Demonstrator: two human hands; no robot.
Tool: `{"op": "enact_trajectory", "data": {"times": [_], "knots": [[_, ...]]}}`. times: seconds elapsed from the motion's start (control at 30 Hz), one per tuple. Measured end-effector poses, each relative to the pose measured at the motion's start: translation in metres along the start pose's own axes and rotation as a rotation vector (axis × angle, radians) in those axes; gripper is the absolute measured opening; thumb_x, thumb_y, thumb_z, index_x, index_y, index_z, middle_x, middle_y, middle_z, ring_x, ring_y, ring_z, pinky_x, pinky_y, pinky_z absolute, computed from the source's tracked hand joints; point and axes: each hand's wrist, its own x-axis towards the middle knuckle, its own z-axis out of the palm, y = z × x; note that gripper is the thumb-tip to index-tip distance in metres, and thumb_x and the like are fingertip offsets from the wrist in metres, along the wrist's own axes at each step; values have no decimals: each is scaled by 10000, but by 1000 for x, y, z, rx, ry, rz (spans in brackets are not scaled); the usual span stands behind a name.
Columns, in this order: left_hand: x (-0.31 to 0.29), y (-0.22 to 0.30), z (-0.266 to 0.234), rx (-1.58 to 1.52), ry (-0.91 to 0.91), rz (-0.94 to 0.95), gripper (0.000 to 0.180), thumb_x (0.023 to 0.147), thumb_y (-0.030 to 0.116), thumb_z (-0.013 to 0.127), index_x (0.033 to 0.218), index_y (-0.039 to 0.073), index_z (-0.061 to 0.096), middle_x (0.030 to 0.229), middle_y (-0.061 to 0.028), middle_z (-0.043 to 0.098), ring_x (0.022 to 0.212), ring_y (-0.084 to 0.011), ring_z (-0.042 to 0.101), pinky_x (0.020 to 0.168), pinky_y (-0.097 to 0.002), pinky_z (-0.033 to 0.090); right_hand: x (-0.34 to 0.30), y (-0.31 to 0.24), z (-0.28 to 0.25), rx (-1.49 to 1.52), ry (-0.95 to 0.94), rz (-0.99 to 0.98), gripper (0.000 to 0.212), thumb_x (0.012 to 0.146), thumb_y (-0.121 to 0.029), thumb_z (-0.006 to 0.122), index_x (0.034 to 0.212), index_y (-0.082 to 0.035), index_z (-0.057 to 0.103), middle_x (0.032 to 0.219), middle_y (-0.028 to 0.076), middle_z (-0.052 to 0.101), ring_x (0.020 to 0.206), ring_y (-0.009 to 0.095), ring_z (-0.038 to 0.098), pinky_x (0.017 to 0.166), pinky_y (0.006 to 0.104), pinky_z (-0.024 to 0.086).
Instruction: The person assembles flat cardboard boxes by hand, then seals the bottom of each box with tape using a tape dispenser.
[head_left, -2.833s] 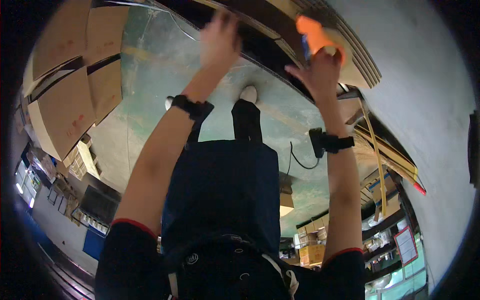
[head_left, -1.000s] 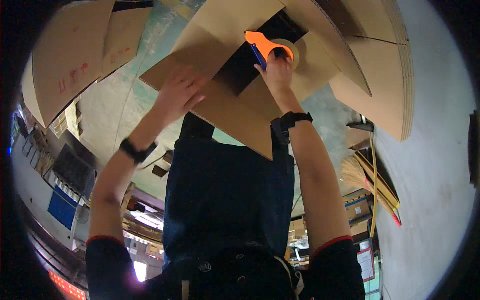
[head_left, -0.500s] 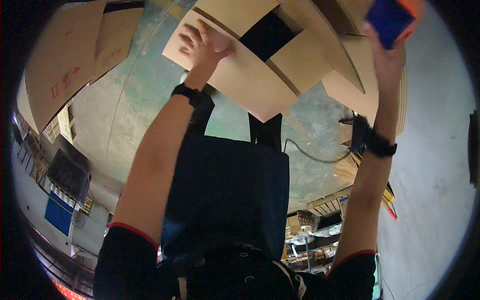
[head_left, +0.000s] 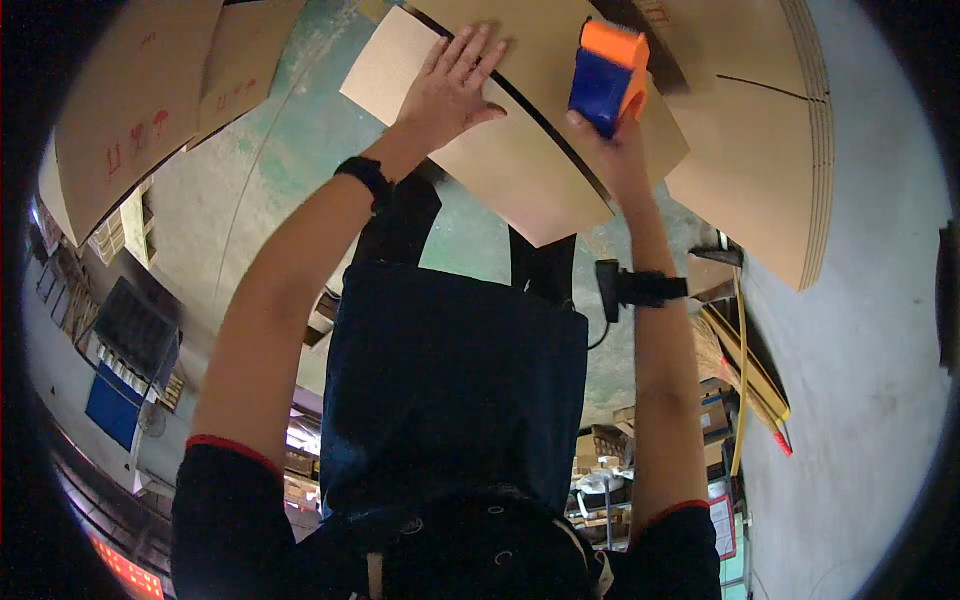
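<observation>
A brown cardboard box point(head_left: 525, 185) lies in front of me, its top flaps folded down with a narrow dark slit between them. My left hand point(head_left: 450, 100) rests flat on the near flap beside the slit, fingers spread, the tips reaching across it. Above the far flap, my right hand point(head_left: 622, 160) grips an orange and blue tape dispenser point(head_left: 607, 80) by its lower end. The dispenser stands upright in the picture. Whether it touches the cardboard I cannot tell, and most of the right fingers are hidden behind it.
A stack of flat cardboard sheets point(head_left: 755, 140) lies to the right of the box. More cardboard point(head_left: 140, 100) with red marks stands at the left. A straw broom point(head_left: 745, 385) and a yellow pole point(head_left: 741, 400) are at the lower right. A dark apron point(head_left: 455, 390) hangs before me.
My right hand has brought the tape dispenser leftward and down over the box. The box's dark square opening has closed to a slit as the flaps came together. My left hand shifted slightly right.
</observation>
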Motion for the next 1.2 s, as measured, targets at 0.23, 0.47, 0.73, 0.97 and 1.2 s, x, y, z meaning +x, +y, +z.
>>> {"op": "enact_trajectory", "data": {"times": [0.23,0.47,0.73,0.97,1.2], "knots": [[11,6,8,165,-202,-79,865,828,623,493,1477,133,199,1545,-121,122,1425,-275,122,1146,-425,148,-23,-3,-32,176,-353,456,506,819,-445,681,1027,16,650,802,68,673,720,180,653,677,313,525],[-2,-2,17,-1035,-126,-416,728,894,602,418,1385,68,362,1398,-115,415,1271,-237,392,1070,-404,293,-48,41,-29,159,-250,381,442,789,-292,750,1076,29,651,909,91,684,806,150,639,753,291,509],[10,62,14,-2014,-376,-953,353,956,398,461,1091,106,607,1085,-11,621,991,-148,541,890,-365,430,-41,21,-26,169,-274,465,464,786,-287,754,1078,53,632,929,98,675,831,134,626,758,286,507],[10,-56,4,-1647,116,-388,363,830,315,616,1064,39,645,1007,-44,668,953,-169,615,881,-290,453,-15,-12,-11,76,-359,364,448,779,-340,744,1022,25,654,871,72,671,781,121,623,701,253,494],[68,-168,54,-700,339,-903,128,835,102,617,788,22,705,781,-89,687,759,-193,629,721,-331,497,87,-50,82,-11,-317,136,568,733,-492,723,1080,-49,642,966,165,664,900,276,645,784,346,499]]}}
